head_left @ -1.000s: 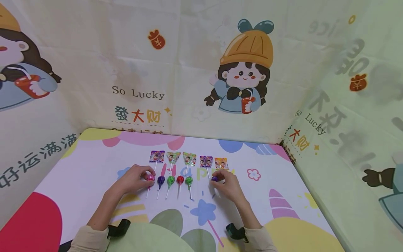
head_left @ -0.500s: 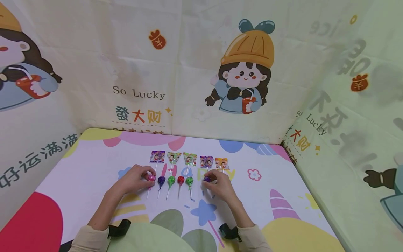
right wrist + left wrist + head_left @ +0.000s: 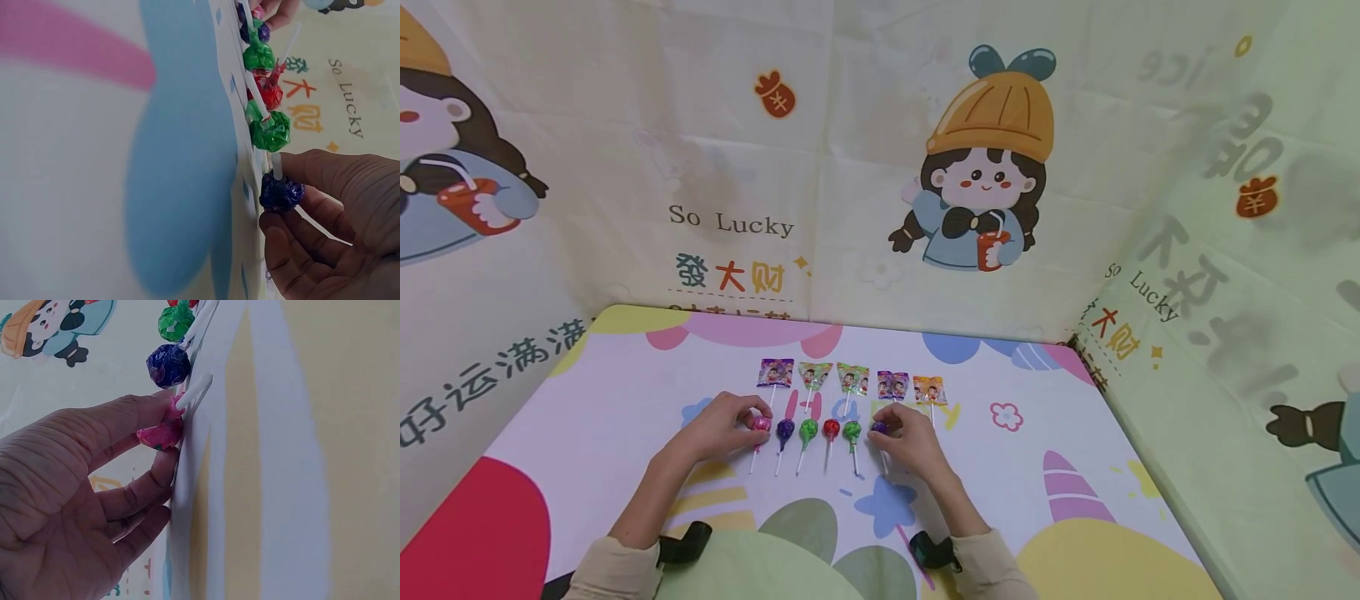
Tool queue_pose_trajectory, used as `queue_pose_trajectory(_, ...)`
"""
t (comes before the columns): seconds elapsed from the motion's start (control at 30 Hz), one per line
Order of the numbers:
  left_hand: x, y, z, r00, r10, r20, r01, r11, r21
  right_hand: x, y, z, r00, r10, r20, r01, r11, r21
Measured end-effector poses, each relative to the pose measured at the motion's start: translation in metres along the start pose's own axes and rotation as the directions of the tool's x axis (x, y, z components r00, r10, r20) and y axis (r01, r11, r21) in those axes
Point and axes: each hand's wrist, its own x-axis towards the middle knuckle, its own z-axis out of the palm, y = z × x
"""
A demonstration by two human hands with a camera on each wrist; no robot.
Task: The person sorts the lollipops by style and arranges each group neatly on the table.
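My left hand (image 3: 718, 427) pinches the head of a pink-wrapped lollipop (image 3: 161, 432) between thumb and fingers, at the left end of the front row. At the right end, my right hand (image 3: 913, 437) grips a purple-wrapped lollipop (image 3: 282, 192) by its round head. Between the hands lie a dark purple lollipop (image 3: 785, 429), a green lollipop (image 3: 808, 429), a red lollipop (image 3: 831, 428) and another green lollipop (image 3: 852, 429). Their sticks point towards me. The right hand's lollipop is beside that last green one, with a small gap.
Behind them runs a second row of lollipops in flat printed wrappers, from a purple packet (image 3: 775, 372) at the left to an orange packet (image 3: 929, 390) at the right. The patterned table (image 3: 970, 483) meets a printed cloth wall (image 3: 850, 183) at the back and sides.
My right hand has slid left along the table with the purple lollipop, closing up on the rightmost green one. The left hand has stayed on the pink lollipop.
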Motion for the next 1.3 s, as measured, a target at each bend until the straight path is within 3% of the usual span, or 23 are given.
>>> queue_pose_trajectory(0.83, 0.006, -0.001, 0.001, 0.999, 0.027, 0.018, -0.027, 1.0, -0.002, -0.006, -0.001, -0.003, 0.996, 0.069, -0.055, -0.07, 0.997, -0.014)
queue_pose_trajectory(0.97, 0.004, 0.0, 0.0, 0.999, 0.034, 0.005, -0.034, 0.999, 0.016, -0.01, 0.001, -0.007, 0.996, 0.043, -0.078, -0.044, 0.999, -0.014)
queue_pose_trajectory(1.2, -0.001, 0.003, -0.006, 1.0, 0.02, -0.015, -0.02, 0.999, 0.035, -0.019, 0.002, -0.014, 0.99, -0.069, -0.121, 0.067, 0.998, -0.016)
queue_pose_trajectory(1.3, -0.002, 0.004, -0.008, 1.0, 0.012, -0.022, -0.011, 0.999, 0.033, -0.025, 0.003, -0.018, 0.988, -0.07, -0.141, 0.071, 0.997, -0.003)
